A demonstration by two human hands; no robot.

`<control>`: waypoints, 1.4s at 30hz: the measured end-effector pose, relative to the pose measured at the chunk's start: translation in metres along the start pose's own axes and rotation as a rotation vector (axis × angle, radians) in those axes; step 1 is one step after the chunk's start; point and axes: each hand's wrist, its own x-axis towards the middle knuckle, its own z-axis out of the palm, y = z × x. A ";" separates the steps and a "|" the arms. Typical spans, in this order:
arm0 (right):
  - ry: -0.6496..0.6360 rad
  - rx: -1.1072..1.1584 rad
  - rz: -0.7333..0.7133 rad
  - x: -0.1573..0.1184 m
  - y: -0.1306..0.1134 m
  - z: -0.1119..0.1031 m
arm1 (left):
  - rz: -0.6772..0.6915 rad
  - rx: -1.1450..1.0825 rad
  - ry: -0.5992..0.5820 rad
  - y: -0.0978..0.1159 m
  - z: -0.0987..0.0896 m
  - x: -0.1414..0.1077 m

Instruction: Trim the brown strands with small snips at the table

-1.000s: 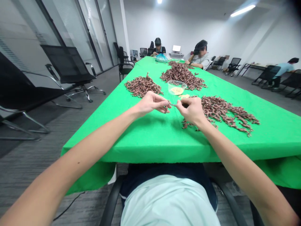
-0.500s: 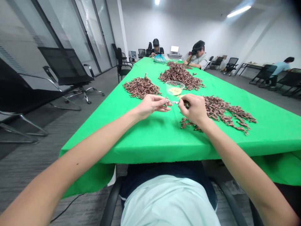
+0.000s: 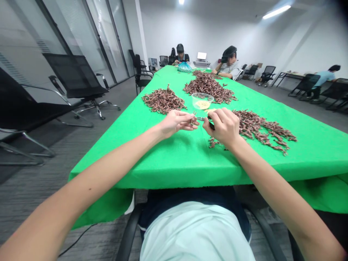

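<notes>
My left hand (image 3: 178,121) pinches a small, brown, dried, twisted piece (image 3: 193,118) between thumb and fingertips above the green cloth. Closed around the dark handles of small pliers (image 3: 210,123) is my right hand (image 3: 225,125). The metal tip of the pliers points left and meets the piece at my left fingertips; whether the jaws grip it is too small to tell. Just beyond both hands stands a clear plastic tub (image 3: 202,98) with pale yellowish bits in it. More pale bits lie on the cloth beside the tub, partly hidden by my right hand.
Heaps of similar brown dried pieces lie on the green-covered table (image 3: 168,159): a left heap (image 3: 163,100), a far heap (image 3: 208,87) and a right heap (image 3: 255,127). A blue bag (image 3: 184,67) sits near the far end, where two people sit. Office chairs (image 3: 76,78) stand left.
My right hand has shifted slightly left, and the handles of the pliers look more spread and lower. My left hand stays almost in place with the brown piece.
</notes>
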 end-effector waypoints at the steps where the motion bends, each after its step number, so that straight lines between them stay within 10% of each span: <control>1: 0.006 -0.004 -0.005 0.000 0.000 0.000 | -0.004 0.003 0.005 0.000 0.000 0.000; 27: -0.014 0.006 0.063 0.000 -0.006 0.000 | 0.038 0.022 -0.048 -0.004 -0.003 0.002; 42: -0.575 0.960 0.985 0.025 -0.017 -0.019 | 0.200 0.301 -0.064 0.009 -0.006 -0.006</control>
